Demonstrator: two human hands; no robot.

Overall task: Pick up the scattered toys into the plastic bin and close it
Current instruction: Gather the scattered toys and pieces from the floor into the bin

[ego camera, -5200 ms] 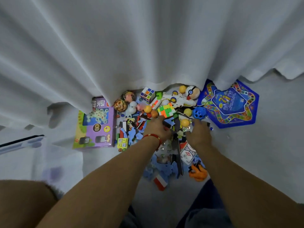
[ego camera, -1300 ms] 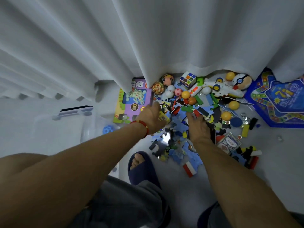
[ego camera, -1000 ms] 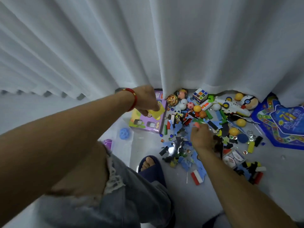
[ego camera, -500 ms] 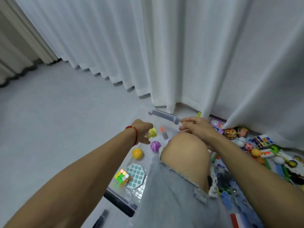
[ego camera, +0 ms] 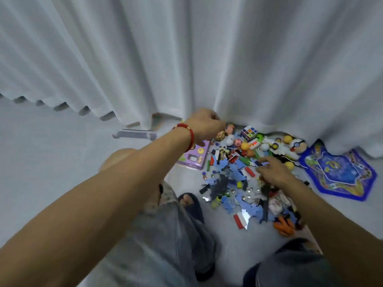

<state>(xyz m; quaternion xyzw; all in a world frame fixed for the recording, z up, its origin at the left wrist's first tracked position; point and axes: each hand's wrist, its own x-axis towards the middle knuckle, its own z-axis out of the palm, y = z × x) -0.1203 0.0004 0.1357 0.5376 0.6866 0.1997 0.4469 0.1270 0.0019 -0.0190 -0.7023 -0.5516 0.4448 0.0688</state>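
Curtain: long white pleated curtain (ego camera: pixel 207 59) fills the upper view; its hem drapes over the far edge of the toy pile.
Floor: pale grey floor (ego camera: pixel 51 162), toys scattered at right.
My legs: grey trousers (ego camera: pixel 165 235), bare left knee (ego camera: pixel 118 158) poking out, toes in a dark blue slipper (ego camera: pixel 192 206) just beside the pile.
Game mat: blue star-shaped printed game mat (ego camera: pixel 335 172) flat at far right, partly under the curtain.
Toy pile: heap of blue foam pieces, small coloured blocks and glass beads (ego camera: pixel 234 183) in front of me.
Bin: clear plastic bin, only its grey-blue latch edge (ego camera: pixel 134 134) shows at left by the curtain hem; the rest is hidden behind my left arm.
Box: purple cardboard game box (ego camera: pixel 194 158) between bin and pile, partly under my left wrist.
Left hand (ego camera: pixel 205 125): curled into a fist above the box, red cord bracelet (ego camera: pixel 186 135) at the wrist; cannot tell whether it holds anything.
Right hand (ego camera: pixel 271 172): palm down over the pile, fingers spread loosely, tips touching small blocks.
Cube: multicoloured puzzle cube (ego camera: pixel 248 132) near the curtain hem.
Ball: red-and-white capsule ball (ego camera: pixel 298 145) beside the mat.
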